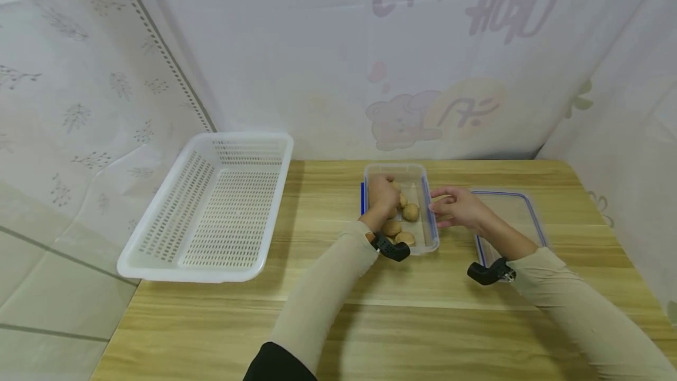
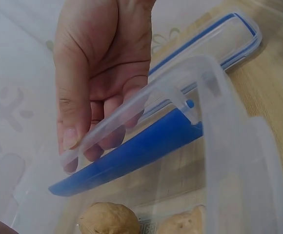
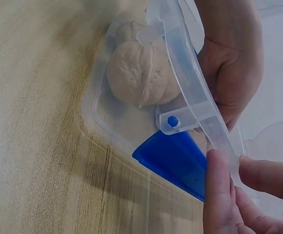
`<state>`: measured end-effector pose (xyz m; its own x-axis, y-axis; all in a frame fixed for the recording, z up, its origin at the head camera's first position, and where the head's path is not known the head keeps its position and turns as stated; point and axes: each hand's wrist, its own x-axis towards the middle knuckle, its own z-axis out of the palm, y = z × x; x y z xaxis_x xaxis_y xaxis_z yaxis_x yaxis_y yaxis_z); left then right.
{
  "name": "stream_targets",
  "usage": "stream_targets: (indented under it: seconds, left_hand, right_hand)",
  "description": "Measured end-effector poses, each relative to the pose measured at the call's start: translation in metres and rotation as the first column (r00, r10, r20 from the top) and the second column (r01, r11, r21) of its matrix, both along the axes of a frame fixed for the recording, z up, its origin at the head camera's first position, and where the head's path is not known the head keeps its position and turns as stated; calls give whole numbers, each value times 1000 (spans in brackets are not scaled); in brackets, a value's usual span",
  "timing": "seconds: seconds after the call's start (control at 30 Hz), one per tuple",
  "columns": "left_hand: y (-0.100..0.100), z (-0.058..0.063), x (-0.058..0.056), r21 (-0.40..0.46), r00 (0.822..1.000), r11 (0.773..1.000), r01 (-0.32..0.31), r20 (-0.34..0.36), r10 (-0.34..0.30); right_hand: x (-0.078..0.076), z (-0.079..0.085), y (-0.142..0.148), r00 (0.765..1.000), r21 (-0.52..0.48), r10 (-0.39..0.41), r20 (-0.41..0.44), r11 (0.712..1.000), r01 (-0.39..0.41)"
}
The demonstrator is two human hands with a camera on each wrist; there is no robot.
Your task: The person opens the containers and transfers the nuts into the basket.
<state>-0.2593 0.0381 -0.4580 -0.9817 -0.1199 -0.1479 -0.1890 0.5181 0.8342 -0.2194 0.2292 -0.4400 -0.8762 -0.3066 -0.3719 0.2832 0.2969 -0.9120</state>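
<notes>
A clear plastic food container (image 1: 432,234) with blue side latches (image 3: 171,161) stands on the table, holding several walnuts (image 1: 410,212). My left hand (image 1: 384,194) reaches down inside it, at its left side among the walnuts. The fingertips of that hand are hidden, so whether they hold a walnut cannot be told. With thumb and fingers on either side of the rim, my right hand (image 1: 459,209) pinches the container's right wall. The left wrist view shows this grip above a blue latch (image 2: 131,156), with a walnut (image 2: 109,219) below.
A white perforated plastic basket (image 1: 227,216) stands on the left of the wooden table (image 1: 338,322). The container's clear lid with a blue seal (image 1: 510,210) lies to the right, partly under my right forearm. A printed cloth (image 1: 296,63) hangs behind the table.
</notes>
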Motion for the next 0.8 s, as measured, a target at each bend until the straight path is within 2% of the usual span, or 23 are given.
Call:
stream_targets:
  seconds: [0.3,0.37,0.57,0.7,0.8]
  left_hand:
    - [-1,-5,-3,77,1000,997,3,26,-5]
    - [-1,-4,-2,71,1000,997,10,23,-12]
    - [-1,5,3,-7,998,999,53,-39,-53]
    - [-1,13,3,25,997,997,77,-24,-77]
    - [-1,23,2,64,995,993,101,-20,-99]
  right_hand:
    - [-2,-2,-1,999,-8,-7,36,1000,8]
    - [-2,-3,-1,999,-4,-10,42,1000,10]
    - [-3,-4,-1,999,-1,-13,47,1000,13]
    - [-2,-3,-1,999,-5,-14,47,1000,14]
    - [-2,-2,-2,999,-5,-16,47,1000,16]
